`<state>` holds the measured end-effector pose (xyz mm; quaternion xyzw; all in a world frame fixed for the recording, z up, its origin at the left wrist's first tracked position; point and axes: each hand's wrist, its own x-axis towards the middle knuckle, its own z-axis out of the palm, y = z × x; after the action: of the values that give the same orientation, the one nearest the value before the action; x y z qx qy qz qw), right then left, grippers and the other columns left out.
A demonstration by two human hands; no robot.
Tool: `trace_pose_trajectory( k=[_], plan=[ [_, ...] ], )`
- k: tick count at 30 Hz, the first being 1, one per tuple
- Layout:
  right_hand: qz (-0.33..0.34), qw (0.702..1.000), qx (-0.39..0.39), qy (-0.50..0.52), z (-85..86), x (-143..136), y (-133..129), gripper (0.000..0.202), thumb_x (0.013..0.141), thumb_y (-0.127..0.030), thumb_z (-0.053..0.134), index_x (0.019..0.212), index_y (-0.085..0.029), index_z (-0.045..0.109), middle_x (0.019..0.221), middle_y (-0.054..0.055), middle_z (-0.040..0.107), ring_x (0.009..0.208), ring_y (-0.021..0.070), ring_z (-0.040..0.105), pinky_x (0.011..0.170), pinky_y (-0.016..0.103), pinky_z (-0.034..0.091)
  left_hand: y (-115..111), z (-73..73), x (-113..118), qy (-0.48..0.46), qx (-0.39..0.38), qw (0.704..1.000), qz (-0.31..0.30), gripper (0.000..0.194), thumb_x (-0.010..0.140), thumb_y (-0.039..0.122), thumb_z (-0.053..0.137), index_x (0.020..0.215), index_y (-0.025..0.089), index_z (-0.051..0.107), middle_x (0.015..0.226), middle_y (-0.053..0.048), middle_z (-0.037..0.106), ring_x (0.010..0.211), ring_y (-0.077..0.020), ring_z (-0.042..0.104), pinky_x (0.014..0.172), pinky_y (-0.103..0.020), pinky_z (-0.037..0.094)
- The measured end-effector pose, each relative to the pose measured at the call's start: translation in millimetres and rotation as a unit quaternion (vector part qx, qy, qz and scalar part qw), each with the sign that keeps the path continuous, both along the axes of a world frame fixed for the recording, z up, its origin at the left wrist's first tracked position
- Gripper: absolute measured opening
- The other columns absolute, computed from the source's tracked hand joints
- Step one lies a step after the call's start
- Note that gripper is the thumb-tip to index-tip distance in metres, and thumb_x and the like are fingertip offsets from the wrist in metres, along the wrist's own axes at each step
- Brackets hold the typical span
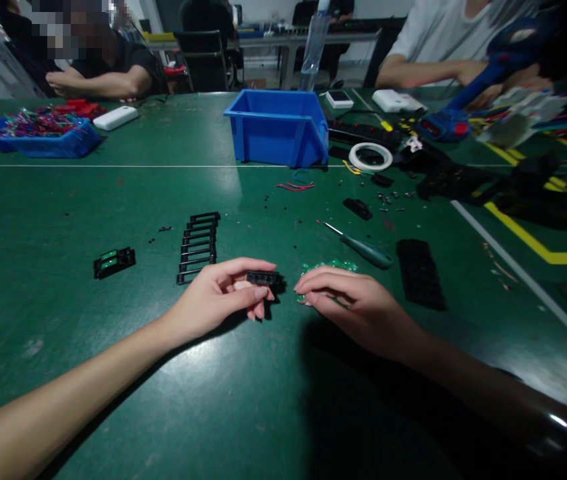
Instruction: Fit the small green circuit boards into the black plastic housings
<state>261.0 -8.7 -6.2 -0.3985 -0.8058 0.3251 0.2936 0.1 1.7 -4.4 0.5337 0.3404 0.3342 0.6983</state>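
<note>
The right hand (358,297) partly hides green pieces (337,265), possibly pinching one.

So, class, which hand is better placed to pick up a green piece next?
Probably the right hand: it is at the green pieces, while the left hand holds a black part.

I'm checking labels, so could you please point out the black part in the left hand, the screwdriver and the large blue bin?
Black part (262,277), head view: middle of its visible side.
Screwdriver (363,249), head view: its green handle.
Large blue bin (269,140), head view: its near outer wall.
</note>
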Motion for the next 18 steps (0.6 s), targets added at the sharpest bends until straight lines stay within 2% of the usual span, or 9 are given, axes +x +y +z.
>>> trace_pose_trajectory(
  k=[18],
  plan=[
    [-0.001,1.0,0.0,0.0,0.1,-0.1,0.5,0.017,0.096,-0.013,0.058,0.101,-0.021,0.072,0.104,0.004,0.074,0.099,0.0172,0.069,0.09,0.029,0.051,-2.1,2.1,0.1,0.002,0.007,1.0,-0.004,0.03,0.095,0.019,0.068,0.124,0.015,0.067,0.087,-0.004,0.073,0.068,-0.0096,0.068,0.065,-0.021,0.056]
  ],
)
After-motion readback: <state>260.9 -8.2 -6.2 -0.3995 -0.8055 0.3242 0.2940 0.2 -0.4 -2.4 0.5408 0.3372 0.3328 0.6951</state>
